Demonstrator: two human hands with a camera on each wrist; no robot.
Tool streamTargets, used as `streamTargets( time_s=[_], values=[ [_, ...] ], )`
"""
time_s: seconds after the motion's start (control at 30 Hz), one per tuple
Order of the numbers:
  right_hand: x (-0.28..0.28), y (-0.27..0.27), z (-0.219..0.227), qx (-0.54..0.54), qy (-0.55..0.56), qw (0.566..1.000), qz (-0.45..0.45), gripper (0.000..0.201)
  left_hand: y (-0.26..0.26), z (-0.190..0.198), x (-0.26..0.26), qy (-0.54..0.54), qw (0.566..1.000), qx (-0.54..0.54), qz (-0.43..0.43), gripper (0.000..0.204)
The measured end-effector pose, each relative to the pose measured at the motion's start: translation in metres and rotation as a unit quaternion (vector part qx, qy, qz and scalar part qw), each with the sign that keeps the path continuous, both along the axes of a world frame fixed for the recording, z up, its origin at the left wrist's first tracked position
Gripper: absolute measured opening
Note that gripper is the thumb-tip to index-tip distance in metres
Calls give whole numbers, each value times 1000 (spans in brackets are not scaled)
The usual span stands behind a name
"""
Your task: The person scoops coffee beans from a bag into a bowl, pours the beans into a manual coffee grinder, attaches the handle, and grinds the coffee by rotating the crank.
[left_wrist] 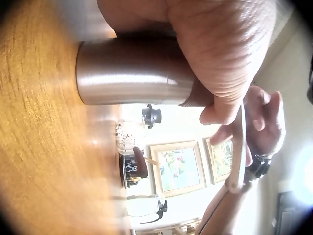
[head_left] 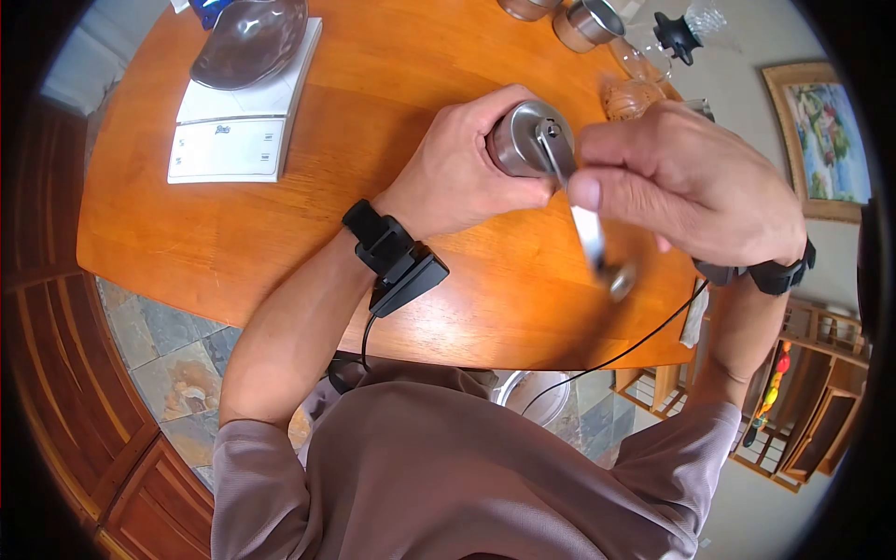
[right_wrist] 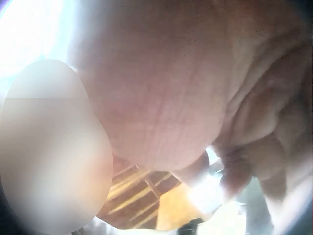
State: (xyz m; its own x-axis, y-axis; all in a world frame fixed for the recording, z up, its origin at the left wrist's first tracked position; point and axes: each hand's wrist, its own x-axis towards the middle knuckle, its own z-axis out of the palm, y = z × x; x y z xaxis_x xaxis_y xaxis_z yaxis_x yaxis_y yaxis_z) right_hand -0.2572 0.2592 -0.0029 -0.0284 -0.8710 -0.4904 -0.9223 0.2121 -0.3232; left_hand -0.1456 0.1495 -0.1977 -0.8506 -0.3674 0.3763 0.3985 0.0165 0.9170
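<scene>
My left hand (head_left: 467,159) wraps round a brushed-metal hand coffee grinder (head_left: 516,140), fingers on the far side and thumb along the near side. The left wrist view has the grinder's cylinder (left_wrist: 132,73) standing with its base at the wooden table. From its top, the flat crank handle (head_left: 583,224) slants toward the body, ending in a blurred shiny knob (head_left: 618,280). Over the handle hovers my right hand (head_left: 695,182), thumb and fingers loosely bent and apart, the thumb tip overlapping the handle. That knob lies outside its fingers. In the right wrist view, its palm (right_wrist: 161,88) fills most of the picture.
On the wooden table (head_left: 373,93), a white scale (head_left: 229,149) carries a dark dish (head_left: 252,42) at the left. Along the far right edge stand a metal cup (head_left: 588,23), glassware (head_left: 644,56) and a black dripper (head_left: 679,37). A cable (head_left: 635,345) trails from the right wrist.
</scene>
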Motion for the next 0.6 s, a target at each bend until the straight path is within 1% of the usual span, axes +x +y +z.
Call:
streamTargets(
  time_s=[0.07,0.1,0.13,0.17,0.2,0.23,0.3,0.33,0.37,0.4,0.43,0.47,0.5,0.57,0.6],
  values=[
    [3,-2,0,66,-167,983,-30,35,-1,-2,-1,6,1000,1,-9,34],
    [4,-1,-2,64,-168,983,-32,35,-1,-3,-1,-22,997,63,-29,33],
    [5,-1,-3,70,-223,971,-54,31,0,-4,-2,-49,990,124,-49,33],
    [8,-2,-4,75,-277,955,-75,28,1,-5,-3,-50,990,123,-51,33],
    [13,-7,-5,60,-349,930,-99,26,2,-7,-3,-41,996,72,-38,34],
    [14,-8,-8,59,-350,929,-100,26,4,-7,-3,-33,999,22,-25,35],
    [12,-10,-14,-55,-278,951,-123,27,4,-5,-1,-30,999,25,-16,36],
    [9,-9,-16,-84,-242,957,-134,30,4,-3,1,-27,999,29,-5,37],
    [11,-7,-15,-83,-242,957,-134,30,3,-1,2,-23,999,33,6,38],
    [17,-5,-12,-105,-155,968,-168,32,2,1,2,-23,999,34,7,38],
    [23,-2,-8,-125,-68,969,-200,35,1,3,3,-29,999,17,8,38],
    [26,-1,-6,-144,20,962,-231,37,0,3,3,-36,999,0,9,38],
    [20,0,-5,-142,20,962,-231,37,1,3,3,-36,999,2,9,38],
    [7,2,-2,-38,22,990,-138,39,1,2,1,-16,1000,8,3,38],
    [7,4,-2,-13,-65,988,-141,39,0,3,3,-17,1000,8,2,38]
  ],
)
